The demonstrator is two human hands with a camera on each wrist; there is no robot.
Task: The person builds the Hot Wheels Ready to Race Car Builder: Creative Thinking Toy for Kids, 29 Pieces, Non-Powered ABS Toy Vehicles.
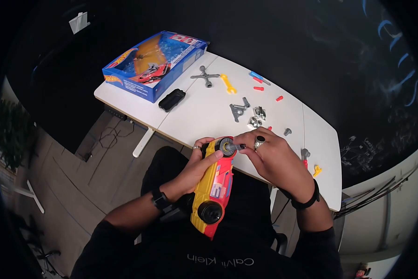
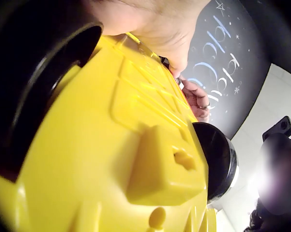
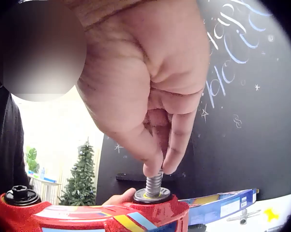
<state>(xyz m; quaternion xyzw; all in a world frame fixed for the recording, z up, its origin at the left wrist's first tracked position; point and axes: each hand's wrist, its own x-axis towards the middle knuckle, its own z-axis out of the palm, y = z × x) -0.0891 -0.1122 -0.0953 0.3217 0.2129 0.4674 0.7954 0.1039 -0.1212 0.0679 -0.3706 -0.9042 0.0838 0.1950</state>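
Observation:
A red and yellow toy car [image 1: 218, 179] is tilted on its side over the person's lap, near the table edge. The left hand [image 1: 195, 169] grips its front part, thumb along the side near one wheel. At that wheel's hub stands a grey threaded toy bolt [image 3: 155, 183], its tip at the hub. Thumb and fingertips of the right hand [image 1: 276, 156] pinch the bolt's upper end, hiding its head. Another black wheel [image 1: 210, 212] sits at the lower end of the car. The yellow underside [image 2: 102, 130] fills much of the left wrist view.
On the white table [image 1: 185, 123] stands a blue Hot Wheels box [image 1: 181, 60] beside a black tray-shaped piece [image 1: 172, 100]. Farther along lie a grey cross wrench [image 1: 203, 76], a yellow wrench [image 1: 228, 84], a blue screwdriver [image 1: 257, 76], chrome parts [image 1: 254, 122] and several red pieces.

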